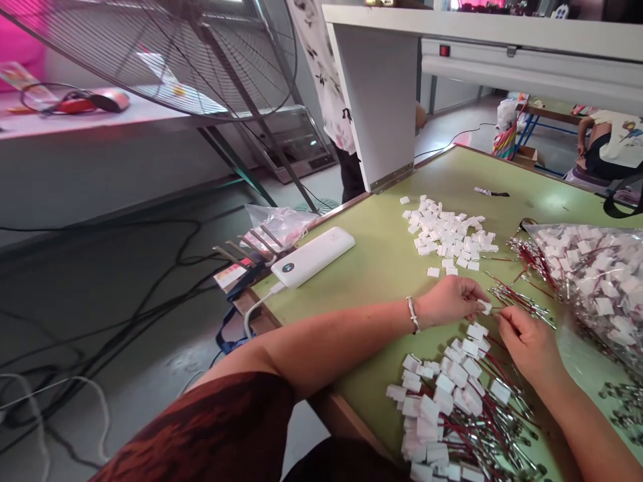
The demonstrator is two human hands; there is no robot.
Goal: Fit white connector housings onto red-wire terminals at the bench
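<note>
"Dark reddish sleeve (216, 428) closest, seven o'clock. Grips?"

"Left hand (455, 301), four o'clock, pinching a small white connector (485, 306) between thumb and fingers. Right hand (527, 341) just right of it, fingertips pressed together on what looks like a thin wire (495, 310); tiny, so not certain."

"Handling?"

"Connector's probably light, stiff, a bit slick: take it by the flat sides. Wire's likely bendy; hold near the end, don't yank."

"Surface?"

"Green tabletop (372, 281). Loose connectors (447, 231) at three o'clock; wired bunch (452, 388), between four and five; bagged connectors (605, 274), far out at three. White power bank (316, 258) dead centre, white cable (254, 306) plugged in."

"Room, quick."

"Wire-cage fan (226, 70), eleven o'clock. Standing person in a patterned top (335, 80), twelve; seated person (620, 140), between two and three. Grey floor (165, 402), eight."
</note>
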